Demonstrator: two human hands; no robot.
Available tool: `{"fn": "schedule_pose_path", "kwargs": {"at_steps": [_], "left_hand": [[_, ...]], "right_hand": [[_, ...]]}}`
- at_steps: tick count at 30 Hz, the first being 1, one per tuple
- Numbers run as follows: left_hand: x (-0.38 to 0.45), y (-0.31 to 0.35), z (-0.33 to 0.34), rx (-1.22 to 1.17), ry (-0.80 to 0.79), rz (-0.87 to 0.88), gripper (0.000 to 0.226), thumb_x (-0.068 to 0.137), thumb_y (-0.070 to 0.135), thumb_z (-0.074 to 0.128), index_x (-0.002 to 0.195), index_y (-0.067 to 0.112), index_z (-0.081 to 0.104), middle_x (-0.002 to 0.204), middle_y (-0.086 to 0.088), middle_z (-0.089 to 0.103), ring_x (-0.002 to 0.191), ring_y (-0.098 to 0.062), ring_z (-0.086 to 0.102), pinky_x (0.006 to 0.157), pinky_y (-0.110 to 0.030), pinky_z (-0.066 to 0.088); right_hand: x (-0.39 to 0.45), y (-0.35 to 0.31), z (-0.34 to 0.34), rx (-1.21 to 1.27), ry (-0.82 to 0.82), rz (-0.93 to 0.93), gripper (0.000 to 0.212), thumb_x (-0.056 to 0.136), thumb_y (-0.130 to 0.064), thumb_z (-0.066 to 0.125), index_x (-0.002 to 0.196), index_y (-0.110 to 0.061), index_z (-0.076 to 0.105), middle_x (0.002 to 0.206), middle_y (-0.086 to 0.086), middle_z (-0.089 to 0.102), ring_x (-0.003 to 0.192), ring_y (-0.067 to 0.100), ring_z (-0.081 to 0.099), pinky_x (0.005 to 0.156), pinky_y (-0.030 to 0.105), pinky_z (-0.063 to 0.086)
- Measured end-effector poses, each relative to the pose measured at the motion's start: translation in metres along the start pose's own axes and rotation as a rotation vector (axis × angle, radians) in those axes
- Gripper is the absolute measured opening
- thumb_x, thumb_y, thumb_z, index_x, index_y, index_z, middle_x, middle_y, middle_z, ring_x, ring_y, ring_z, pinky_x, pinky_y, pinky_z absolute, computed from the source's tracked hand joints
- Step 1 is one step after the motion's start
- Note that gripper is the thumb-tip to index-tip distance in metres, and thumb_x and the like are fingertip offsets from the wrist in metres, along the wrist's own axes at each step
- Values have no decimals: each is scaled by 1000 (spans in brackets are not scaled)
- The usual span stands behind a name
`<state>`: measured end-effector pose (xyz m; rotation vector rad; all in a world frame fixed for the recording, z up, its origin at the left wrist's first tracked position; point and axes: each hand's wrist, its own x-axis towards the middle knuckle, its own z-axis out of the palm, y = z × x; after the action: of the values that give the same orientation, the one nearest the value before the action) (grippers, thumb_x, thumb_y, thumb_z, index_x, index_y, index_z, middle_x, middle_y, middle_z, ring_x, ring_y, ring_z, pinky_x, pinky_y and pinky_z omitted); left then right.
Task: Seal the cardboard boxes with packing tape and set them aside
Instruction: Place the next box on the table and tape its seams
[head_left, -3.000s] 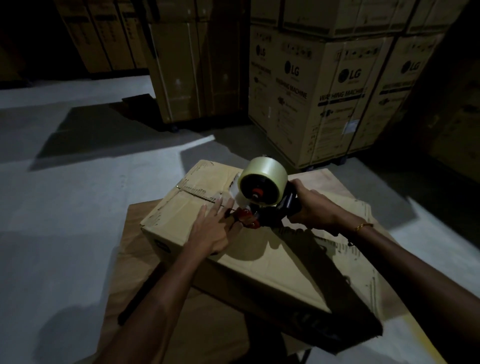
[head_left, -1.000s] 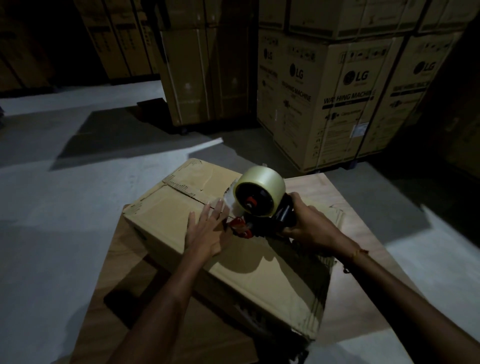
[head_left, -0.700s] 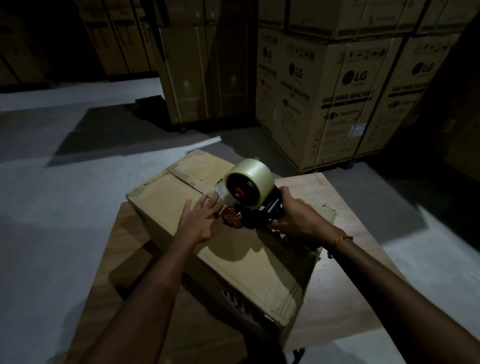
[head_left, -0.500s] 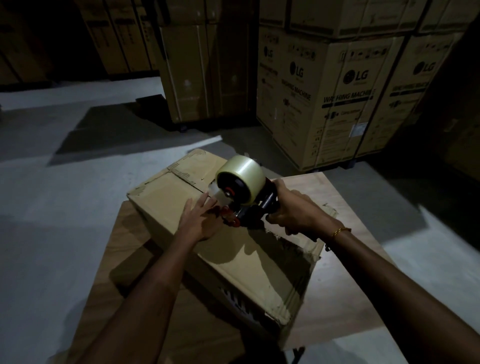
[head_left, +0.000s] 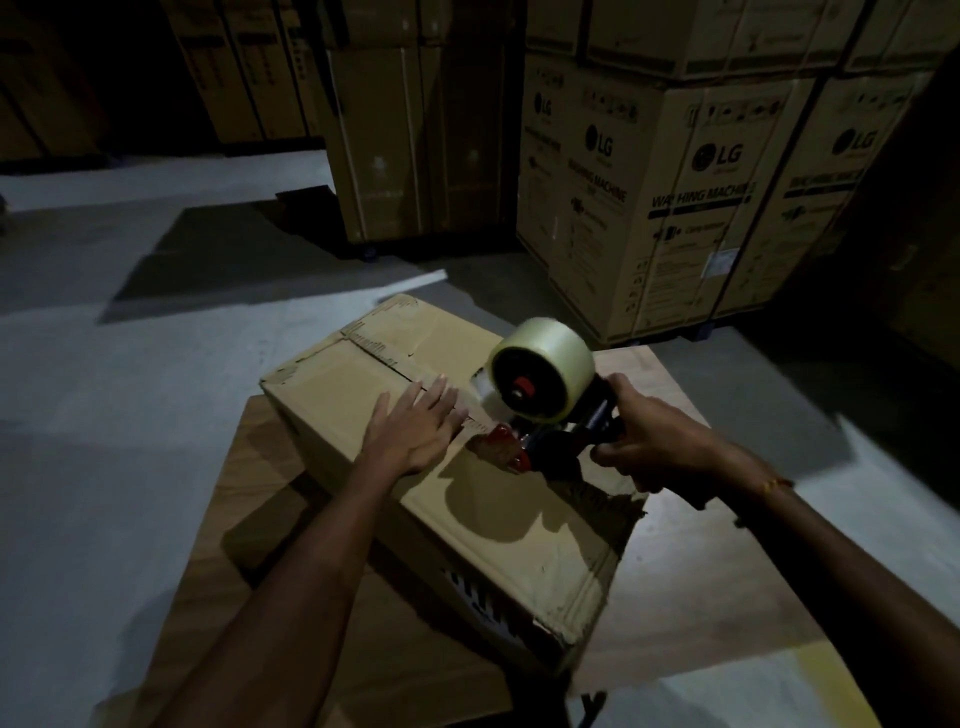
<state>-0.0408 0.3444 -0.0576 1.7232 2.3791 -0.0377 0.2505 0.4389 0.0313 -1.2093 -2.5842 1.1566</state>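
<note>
Because the cardboard box on the wooden table looks worn and bendy, I think it is best lifted by its bottom edges. The left hand lies flat on top, fingers straight. The right hand curls round the tape gun. Half a second ago the left fingers were nearer the roll.

Cardboard box on the counter; tape dispenser atop it, left hand to its left; stacked cartons behind.
</note>
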Motion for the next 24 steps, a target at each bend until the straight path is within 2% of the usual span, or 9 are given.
{"fn": "schedule_pose_path", "kwargs": {"at_steps": [3, 7, 10, 12, 15, 20, 24], "left_hand": [[0, 3, -1, -13, -15, -21, 59, 106, 55, 5, 162, 36, 1, 168, 13, -13, 156, -17, -10, 123, -55, -4], [-3, 4, -5, -26, -31, -26, 59, 106, 54, 4, 162, 35, -1, 168, 13, -15, 156, -17, -12, 124, -55, -5], [-5, 5, -6, -12, -23, -17, 59, 106, 54, 3, 162, 34, -1, 168, 12, -15, 156, -17, -11, 124, -55, -4], [-5, 6, -6, -32, -9, -18, 60, 106, 54, 3, 162, 34, 0, 168, 12, -13, 156, -17, -10, 124, -55, -4], [-4, 4, -7, -47, -16, -24, 59, 107, 54, 3, 162, 34, 1, 169, 12, -12, 156, -15, -9, 124, -55, -4], [-3, 4, -9, -51, -22, -24, 59, 107, 54, 6, 162, 33, 5, 169, 13, -11, 156, -16, -8, 124, -55, -3], [-2, 1, -9, -98, -22, -29, 60, 106, 57, 5, 162, 35, 8, 169, 14, -9, 156, -14, -7, 124, -53, -4]], "right_hand": [[-12, 11, 6, 126, 24, -16, 55, 92, -9, 70, 129, -25, 33, 99, 8, 66, 58, 12, 65, 49, 27, 52], [-20, 16, 16, 216, 46, -55, 50, 93, -5, 69, 127, -22, 36, 106, 7, 64, 65, 5, 67, 50, 23, 49], [-25, 14, 15, 308, 69, -66, 45, 92, -3, 67, 122, -22, 39, 108, 18, 63, 63, 12, 62, 52, 28, 48], [-28, 10, 10, 349, 94, -63, 47, 92, -3, 66, 124, -24, 39, 103, 24, 63, 60, 18, 58, 52, 34, 49], [-28, 5, 4, 331, 107, -58, 49, 93, -6, 67, 127, -24, 37, 96, 22, 63, 61, 21, 60, 54, 37, 53], [-27, 9, 10, 274, 56, -32, 50, 93, -5, 66, 130, -20, 36, 99, 19, 62, 60, 13, 60, 53, 30, 50], [-23, 12, 8, 220, 58, -37, 49, 93, -6, 66, 129, -20, 36, 104, 15, 63, 62, 13, 63, 53, 28, 51]]}}
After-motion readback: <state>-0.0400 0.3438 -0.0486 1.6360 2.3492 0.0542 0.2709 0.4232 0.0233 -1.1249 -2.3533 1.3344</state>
